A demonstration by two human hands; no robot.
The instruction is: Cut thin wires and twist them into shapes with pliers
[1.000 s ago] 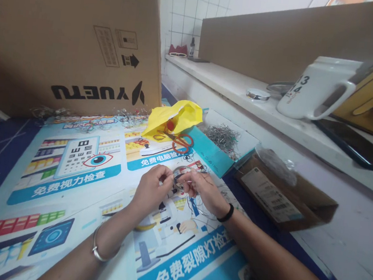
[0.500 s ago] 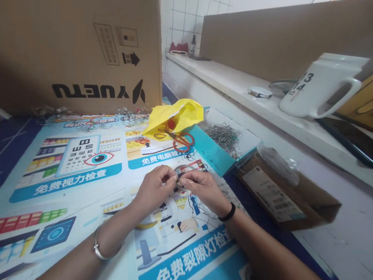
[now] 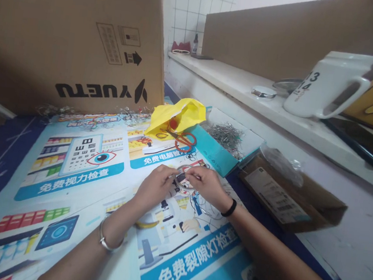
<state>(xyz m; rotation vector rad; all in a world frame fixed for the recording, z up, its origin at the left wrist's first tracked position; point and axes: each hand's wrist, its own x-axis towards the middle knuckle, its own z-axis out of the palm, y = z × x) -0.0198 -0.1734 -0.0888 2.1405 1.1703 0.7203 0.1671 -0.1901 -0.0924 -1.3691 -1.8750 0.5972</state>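
Note:
A thin, pale round ring (image 3: 185,188), perhaps a coil of wire, is held over the printed sheet between my two hands. My left hand (image 3: 157,185) pinches its left edge, thumb and forefinger together. At the ring's right side is my right hand (image 3: 208,186), its fingers closed in a pinch; what sits between the fingertips is too small to make out. Small black loops (image 3: 191,155) lie on the sheet just beyond the hands. Orange-handled scissors (image 3: 186,142) rest past them, partly against a yellow bag (image 3: 175,116).
A teal-and-white box (image 3: 213,154) holds a heap of short silvery wires (image 3: 225,134). Right of it is an open brown carton (image 3: 274,193) with clear plastic. A large cardboard box (image 3: 74,33) stands at the back left. A white mug (image 3: 330,86) and a phone (image 3: 361,144) are on the ledge.
My right hand has shifted slightly right, away from my left, so more of the ring shows between them. The view has moved slightly.

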